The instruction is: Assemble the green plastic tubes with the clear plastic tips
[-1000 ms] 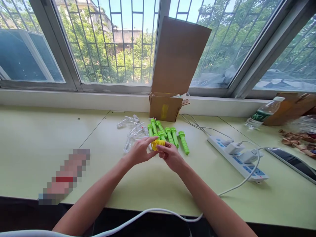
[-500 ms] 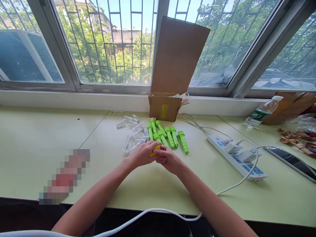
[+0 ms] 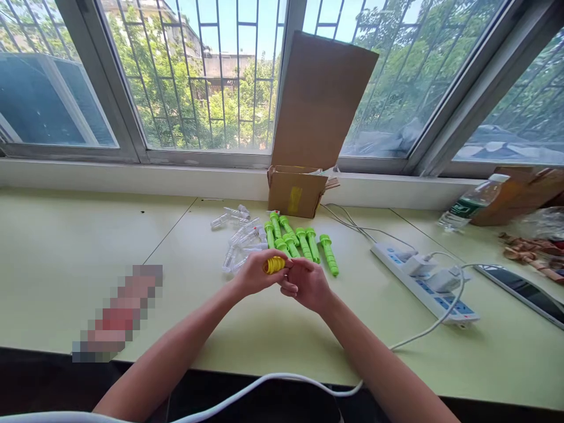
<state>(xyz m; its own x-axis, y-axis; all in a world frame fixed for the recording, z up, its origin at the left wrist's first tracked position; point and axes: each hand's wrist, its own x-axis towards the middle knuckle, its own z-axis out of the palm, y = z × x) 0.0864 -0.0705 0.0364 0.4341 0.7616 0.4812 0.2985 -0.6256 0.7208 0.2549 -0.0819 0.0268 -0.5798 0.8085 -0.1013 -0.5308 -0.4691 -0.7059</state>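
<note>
My left hand (image 3: 255,275) is closed around a yellow ribbed piece (image 3: 274,265), which looks like a stack of rings or a coil. The fingertips of my right hand (image 3: 311,285) meet its right end; the fingers are curled, and what lies between them is hidden. Just beyond my hands lie several bright green ribbed tubes with wider caps (image 3: 328,255). To their left is a loose pile of clear plastic tubes (image 3: 243,232), some partly covered by my left hand.
A cardboard box (image 3: 293,191) with its flap raised stands against the window sill. On the right are a white power strip (image 3: 423,282) with plugs and cables, a phone (image 3: 524,291) and a plastic bottle (image 3: 473,205). A white cable (image 3: 264,379) crosses the table's front edge.
My right fingers have drawn back to the right and loosened a little. More of the yellow ribbed piece now shows in my left hand. The view has shifted slightly.
</note>
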